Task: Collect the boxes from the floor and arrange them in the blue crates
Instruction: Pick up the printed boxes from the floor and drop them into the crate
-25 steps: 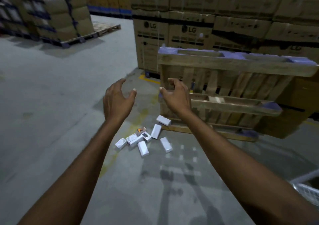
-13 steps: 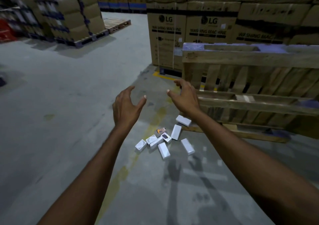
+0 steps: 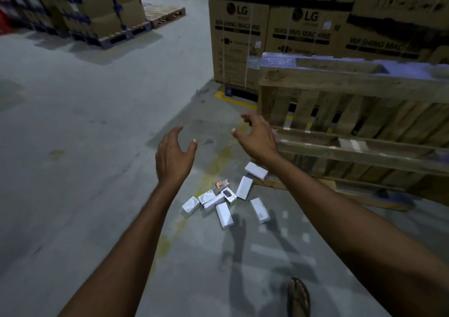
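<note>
Several small white boxes [image 3: 224, 215] lie scattered on the grey concrete floor, together with one small orange box [image 3: 222, 184]. Both my arms reach forward above them. My left hand [image 3: 173, 157] hovers in the air left of the pile, fingers spread and loosely bent, holding nothing. My right hand [image 3: 256, 139] floats above the farthest white box [image 3: 255, 170], fingers also loosely curled and empty. No blue crate is in view.
A wooden pallet [image 3: 352, 132] stands on edge right of the boxes, leaning against tall cardboard washing machine cartons [image 3: 239, 39]. More stacked cartons on pallets [image 3: 102, 13] stand far left. My sandalled foot [image 3: 298, 297] shows at the bottom. A faded yellow line crosses the floor.
The view has come closer to the boxes and shifted left, so the pile and the pallet sit further right. Both hands stay raised and empty, a little further apart.
</note>
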Motion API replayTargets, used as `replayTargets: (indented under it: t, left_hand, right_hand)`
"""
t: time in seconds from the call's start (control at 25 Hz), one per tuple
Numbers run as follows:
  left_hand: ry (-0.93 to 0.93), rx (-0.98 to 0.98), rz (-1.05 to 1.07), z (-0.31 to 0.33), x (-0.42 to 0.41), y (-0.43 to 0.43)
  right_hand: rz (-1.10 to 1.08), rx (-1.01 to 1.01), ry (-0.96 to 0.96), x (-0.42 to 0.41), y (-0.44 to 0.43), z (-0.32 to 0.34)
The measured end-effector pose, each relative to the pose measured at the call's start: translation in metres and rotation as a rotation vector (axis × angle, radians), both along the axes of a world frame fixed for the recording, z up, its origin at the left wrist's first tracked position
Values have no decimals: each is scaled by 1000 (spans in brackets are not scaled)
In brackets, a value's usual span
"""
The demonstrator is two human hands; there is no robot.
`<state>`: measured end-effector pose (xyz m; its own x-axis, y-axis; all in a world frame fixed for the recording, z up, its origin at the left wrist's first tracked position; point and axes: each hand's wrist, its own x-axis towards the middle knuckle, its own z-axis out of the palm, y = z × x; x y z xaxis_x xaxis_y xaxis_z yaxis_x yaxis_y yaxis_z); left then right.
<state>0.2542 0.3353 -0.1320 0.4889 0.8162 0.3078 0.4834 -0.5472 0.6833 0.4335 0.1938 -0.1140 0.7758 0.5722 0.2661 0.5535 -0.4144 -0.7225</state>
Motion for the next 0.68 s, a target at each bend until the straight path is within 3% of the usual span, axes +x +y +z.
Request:
replayTargets:
  t: [0.32,0.68]
  left_hand:
    - [-112,-291,267,-77,106,-61]
    - [-106,-460,351,-145,169,-105]
  right_hand:
    - [283,-138,14,117,-2,-57]
    - [426,-289,13,191,2,-120]
